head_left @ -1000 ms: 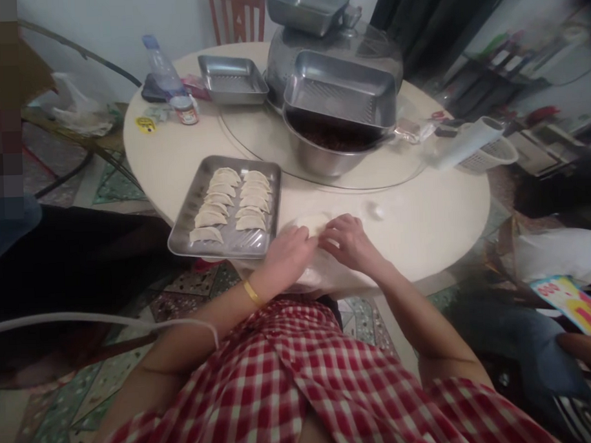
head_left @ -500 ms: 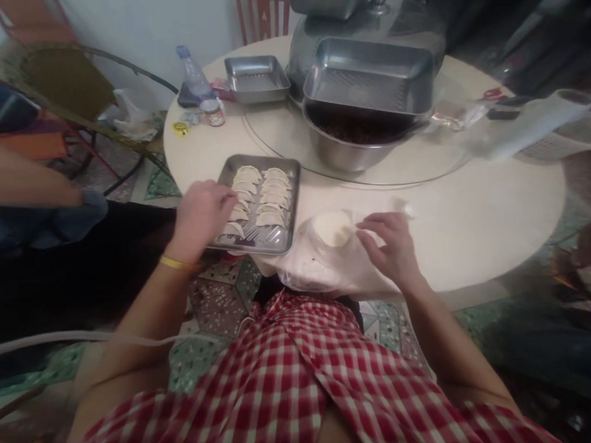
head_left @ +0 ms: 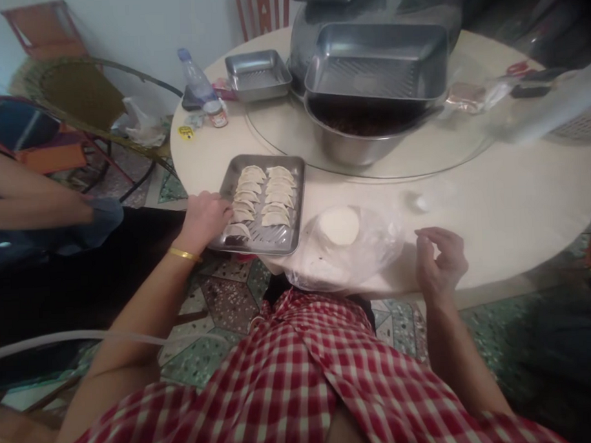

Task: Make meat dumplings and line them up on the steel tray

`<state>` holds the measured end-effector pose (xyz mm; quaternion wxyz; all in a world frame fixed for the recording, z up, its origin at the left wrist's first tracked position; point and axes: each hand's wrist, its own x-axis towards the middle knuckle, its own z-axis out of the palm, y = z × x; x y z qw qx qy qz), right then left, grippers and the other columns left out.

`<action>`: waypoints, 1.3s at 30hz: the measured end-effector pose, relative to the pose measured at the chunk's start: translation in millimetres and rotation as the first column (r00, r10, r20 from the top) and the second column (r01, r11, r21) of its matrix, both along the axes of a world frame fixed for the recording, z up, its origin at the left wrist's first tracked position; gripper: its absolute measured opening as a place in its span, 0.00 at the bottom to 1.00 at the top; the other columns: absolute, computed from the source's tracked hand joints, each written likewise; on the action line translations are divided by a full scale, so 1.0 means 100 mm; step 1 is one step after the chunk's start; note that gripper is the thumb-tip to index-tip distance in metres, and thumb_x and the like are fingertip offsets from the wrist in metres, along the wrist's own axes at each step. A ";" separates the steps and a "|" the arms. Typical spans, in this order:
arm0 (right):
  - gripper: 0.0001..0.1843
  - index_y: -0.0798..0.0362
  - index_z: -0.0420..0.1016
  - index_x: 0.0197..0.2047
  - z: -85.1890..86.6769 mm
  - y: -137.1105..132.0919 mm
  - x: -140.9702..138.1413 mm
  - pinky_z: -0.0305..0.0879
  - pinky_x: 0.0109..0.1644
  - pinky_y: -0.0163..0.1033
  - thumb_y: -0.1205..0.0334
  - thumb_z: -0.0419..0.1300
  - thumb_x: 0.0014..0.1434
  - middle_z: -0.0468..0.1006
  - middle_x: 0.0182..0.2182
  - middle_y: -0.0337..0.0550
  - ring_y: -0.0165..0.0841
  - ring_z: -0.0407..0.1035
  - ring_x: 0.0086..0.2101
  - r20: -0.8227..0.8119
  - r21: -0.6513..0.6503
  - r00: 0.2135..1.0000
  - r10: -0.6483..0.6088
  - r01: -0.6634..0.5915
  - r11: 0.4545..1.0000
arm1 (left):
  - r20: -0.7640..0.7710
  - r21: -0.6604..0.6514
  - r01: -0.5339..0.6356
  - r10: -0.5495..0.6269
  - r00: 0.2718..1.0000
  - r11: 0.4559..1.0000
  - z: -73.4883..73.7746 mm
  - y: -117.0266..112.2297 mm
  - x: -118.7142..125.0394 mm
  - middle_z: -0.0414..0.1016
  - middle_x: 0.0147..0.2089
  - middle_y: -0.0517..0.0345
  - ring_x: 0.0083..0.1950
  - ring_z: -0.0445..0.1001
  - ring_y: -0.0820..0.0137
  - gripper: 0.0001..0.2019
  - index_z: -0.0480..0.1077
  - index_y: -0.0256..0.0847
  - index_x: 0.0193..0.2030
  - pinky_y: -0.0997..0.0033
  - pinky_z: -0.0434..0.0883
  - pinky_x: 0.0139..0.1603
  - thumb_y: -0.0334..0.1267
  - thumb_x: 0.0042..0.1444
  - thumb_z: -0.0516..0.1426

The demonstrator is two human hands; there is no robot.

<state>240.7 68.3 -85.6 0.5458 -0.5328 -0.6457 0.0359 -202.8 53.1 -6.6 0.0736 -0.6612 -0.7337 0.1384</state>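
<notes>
A metal tray (head_left: pixel 299 202) holds two rows of pale crescent dumplings (head_left: pixel 278 195) near the table's front edge. My left hand (head_left: pixel 205 216) reaches over its left rim, fingers curled beside the left row; what the fingertips grip is hidden. A round, pale stack of dough wrappers (head_left: pixel 339 226) lies on a clear plastic bag (head_left: pixel 374 244) to the right of the tray. Beyond the bag's right side is my right hand (head_left: pixel 442 258), thumb and fingertips nearly together, with nothing visible between them. A small white lump (head_left: pixel 419 203) sits just above it on the table.
A steel bowl (head_left: pixel 354 151) of dark filling stands on the glass turntable (head_left: pixel 293 147), under a large metal pan (head_left: pixel 374 60). Further left are a smaller pan (head_left: pixel 259 77), a bottle (head_left: pixel 196 76) and a jar (head_left: pixel 217 114). Another person's forearm (head_left: pixel 37 198) is at far left.
My right hand has moved right, away from the dough wrappers, and its fingers have drawn together. My left hand has lowered slightly along the tray's left side. The camera view has shifted a little.
</notes>
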 end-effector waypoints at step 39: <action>0.11 0.50 0.79 0.36 0.02 -0.13 0.00 0.68 0.48 0.50 0.56 0.58 0.62 0.78 0.36 0.47 0.40 0.71 0.42 0.014 -0.061 0.999 -0.043 0.044 0.997 | 0.137 0.044 0.197 -0.202 0.970 0.979 -0.04 0.10 0.09 0.77 0.41 0.44 0.47 0.71 0.52 0.18 0.78 0.42 0.43 0.58 0.58 0.40 0.42 0.63 0.47</action>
